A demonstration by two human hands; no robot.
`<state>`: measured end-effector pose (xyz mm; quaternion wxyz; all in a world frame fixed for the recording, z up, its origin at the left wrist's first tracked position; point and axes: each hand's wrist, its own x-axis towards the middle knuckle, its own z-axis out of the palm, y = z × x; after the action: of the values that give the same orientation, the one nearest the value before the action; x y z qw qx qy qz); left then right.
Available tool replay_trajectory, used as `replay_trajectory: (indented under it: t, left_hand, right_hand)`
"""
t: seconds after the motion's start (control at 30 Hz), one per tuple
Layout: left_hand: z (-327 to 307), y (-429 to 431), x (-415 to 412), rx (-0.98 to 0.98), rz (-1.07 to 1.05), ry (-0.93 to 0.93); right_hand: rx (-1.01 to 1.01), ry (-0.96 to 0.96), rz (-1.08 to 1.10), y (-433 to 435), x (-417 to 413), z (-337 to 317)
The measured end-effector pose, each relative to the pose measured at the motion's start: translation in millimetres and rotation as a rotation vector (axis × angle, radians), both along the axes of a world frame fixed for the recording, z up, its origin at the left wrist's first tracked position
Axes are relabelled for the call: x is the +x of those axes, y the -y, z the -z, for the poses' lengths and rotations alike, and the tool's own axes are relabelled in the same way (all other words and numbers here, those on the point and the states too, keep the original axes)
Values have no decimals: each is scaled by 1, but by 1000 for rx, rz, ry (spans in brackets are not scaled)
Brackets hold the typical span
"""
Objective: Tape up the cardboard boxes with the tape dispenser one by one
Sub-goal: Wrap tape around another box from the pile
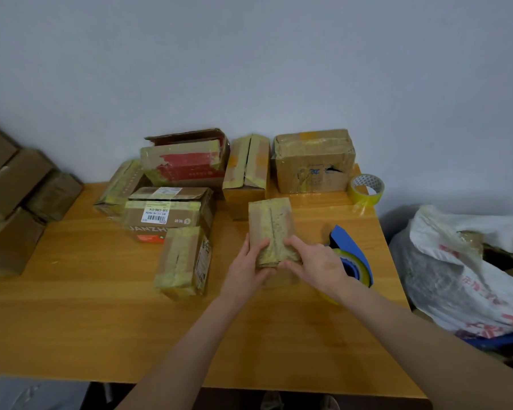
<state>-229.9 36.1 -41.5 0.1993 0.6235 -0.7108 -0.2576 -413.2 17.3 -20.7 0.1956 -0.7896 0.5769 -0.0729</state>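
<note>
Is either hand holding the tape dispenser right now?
No, the left hand and the right hand both grip the small box, while the tape dispenser lies on the table behind the right hand.

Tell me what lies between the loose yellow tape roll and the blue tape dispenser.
Nothing. In the head view, only bare wooden table separates the tape roll from the tape dispenser.

Small box mid-table, tape dispenser right, taped boxes left and behind
</note>
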Motion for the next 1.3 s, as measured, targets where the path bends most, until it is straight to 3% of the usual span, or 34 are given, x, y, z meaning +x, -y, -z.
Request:
replay_trajectory:
  t: [0.27, 0.33, 0.4, 0.53, 0.67, 0.9, 1.13, 1.3]
  left_hand:
    - [-10, -3, -1, 116, 41, 35]
    - [-12, -3, -5, 122, 31, 114]
    - [-14, -1, -10, 2, 30, 213]
    - [-16, 1, -19, -19, 108, 373]
    - [-18, 1, -19, 41, 126, 379]
    - [-23, -3, -15, 76, 112, 294]
    - [-20, -10, -13, 167, 59, 144]
    - [-14, -9, -7, 126, 67, 90]
  right_hand:
    - [203, 108, -5, -3, -24, -12]
    - [152, 198, 172, -2, -41, -12]
    - [143, 133, 411, 1, -63, -4]
    - [412, -72, 579, -3, -101, 30]
    - [581, 185, 659, -5, -107, 53]
    - [621, 281, 680, 8, -94, 53]
    - [763, 796, 823, 13, -78, 25]
    - [600, 706, 774, 9, -82, 9]
